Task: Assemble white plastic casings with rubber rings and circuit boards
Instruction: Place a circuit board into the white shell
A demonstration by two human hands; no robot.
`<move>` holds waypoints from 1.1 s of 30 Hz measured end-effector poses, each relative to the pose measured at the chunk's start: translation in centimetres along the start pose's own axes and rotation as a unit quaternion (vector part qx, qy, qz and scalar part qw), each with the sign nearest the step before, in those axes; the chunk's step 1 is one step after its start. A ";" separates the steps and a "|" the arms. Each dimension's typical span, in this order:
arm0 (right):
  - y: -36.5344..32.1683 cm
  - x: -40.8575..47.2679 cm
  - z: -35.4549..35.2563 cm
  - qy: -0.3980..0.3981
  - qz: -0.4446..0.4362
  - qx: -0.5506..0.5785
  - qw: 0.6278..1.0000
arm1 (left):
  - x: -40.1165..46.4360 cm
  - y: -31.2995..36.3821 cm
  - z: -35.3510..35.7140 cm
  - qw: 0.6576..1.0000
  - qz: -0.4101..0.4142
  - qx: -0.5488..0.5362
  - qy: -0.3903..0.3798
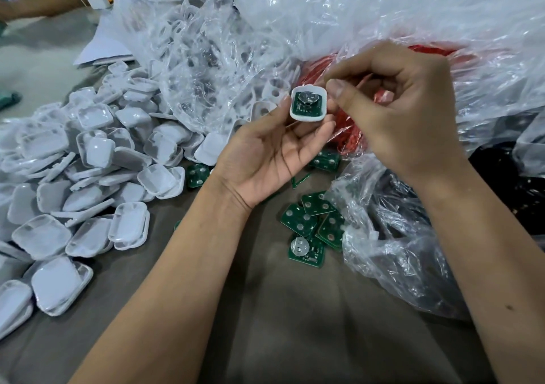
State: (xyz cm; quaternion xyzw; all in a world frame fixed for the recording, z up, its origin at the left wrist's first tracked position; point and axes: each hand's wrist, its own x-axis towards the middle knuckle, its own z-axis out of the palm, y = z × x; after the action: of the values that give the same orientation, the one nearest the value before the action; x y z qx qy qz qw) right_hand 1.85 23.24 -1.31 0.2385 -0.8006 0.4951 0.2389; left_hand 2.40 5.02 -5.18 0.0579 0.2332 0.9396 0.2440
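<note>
Head view. Item: white casing (308,103), circuit board (307,102) seated inside, raised above the table (295,324). Left hand (265,159): palm up, fingertips pinching the casing's lower edge. Right hand (404,112): thumb and forefinger pinching its right rim. Step, judged: board being pressed home. Next, likely: a red rubber ring from the bag (354,136) behind; whether one is already fitted cannot be told. Stock: loose casings (88,177) left, spare boards (312,227) below.
</note>
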 end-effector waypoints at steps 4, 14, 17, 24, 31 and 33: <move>0.0 -0.1 0.0 -0.021 -0.004 -0.047 0.999 | -0.1 -0.1 -0.1 0.999 -0.011 0.023 0.026; 0.0 -0.1 0.0 -0.058 -0.024 -0.112 0.992 | 0.0 0.0 -0.3 0.996 -0.022 0.082 0.036; 0.1 -0.1 -0.1 -0.058 -0.026 -0.115 0.991 | 0.0 -0.1 -0.3 0.996 -0.021 0.084 0.037; 0.1 -0.1 -0.2 -0.065 -0.037 -0.131 0.989 | 0.0 -0.1 -0.1 0.996 -0.015 0.083 0.034; 0.3 -0.1 -0.3 -0.078 -0.036 -0.142 0.986 | -0.1 -0.2 -0.1 0.996 -0.018 0.086 0.033; 0.3 -0.1 -0.3 -0.079 -0.037 -0.140 0.986 | -0.1 -0.2 -0.2 0.996 -0.019 0.086 0.034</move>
State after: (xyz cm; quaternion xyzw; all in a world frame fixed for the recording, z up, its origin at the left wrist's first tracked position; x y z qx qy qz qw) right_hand 1.77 23.60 -1.44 0.2704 -0.8690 0.3485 0.2240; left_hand 2.48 5.05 -5.43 0.0424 0.3220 0.9127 0.2479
